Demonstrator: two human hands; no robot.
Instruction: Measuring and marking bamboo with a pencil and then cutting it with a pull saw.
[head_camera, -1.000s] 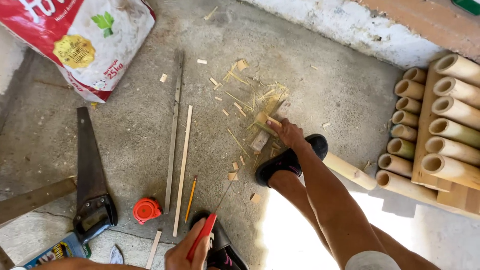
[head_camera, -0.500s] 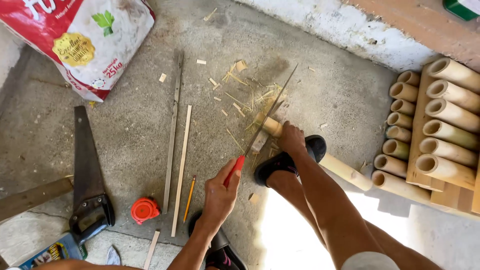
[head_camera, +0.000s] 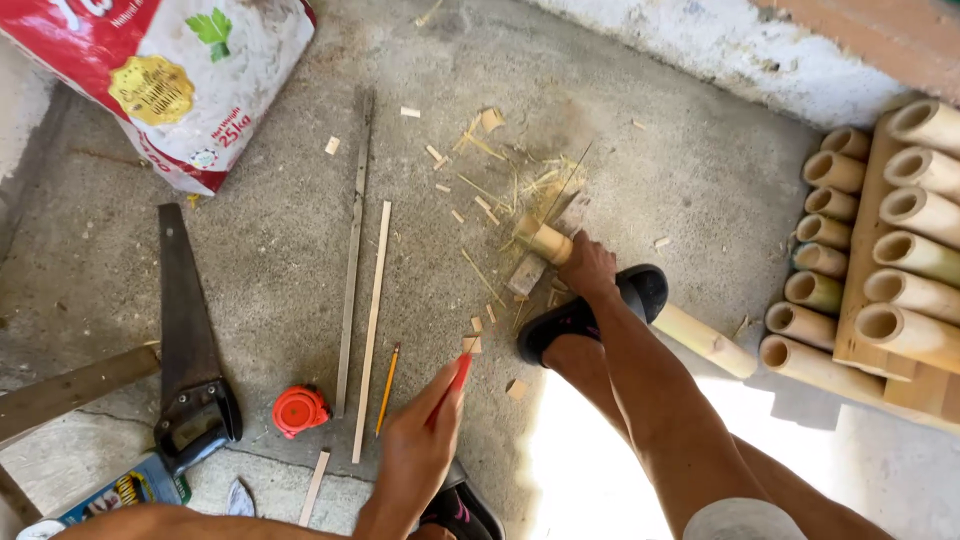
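The left hand (head_camera: 415, 455) grips a red-handled knife (head_camera: 455, 375). The right hand (head_camera: 588, 268) pins the pale bamboo stick (head_camera: 545, 240) at one o'clock. Best to chop away from those fingers.

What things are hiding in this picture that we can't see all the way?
Head view:
- Tool's blade: a thin blurred streak; only the red handle in the left hand is clear.
- Bamboo pole: middle hidden under the foot and right hand.
- Red-and-white sack: cut off by the top edge.
- Blue package: cut off at the bottom.
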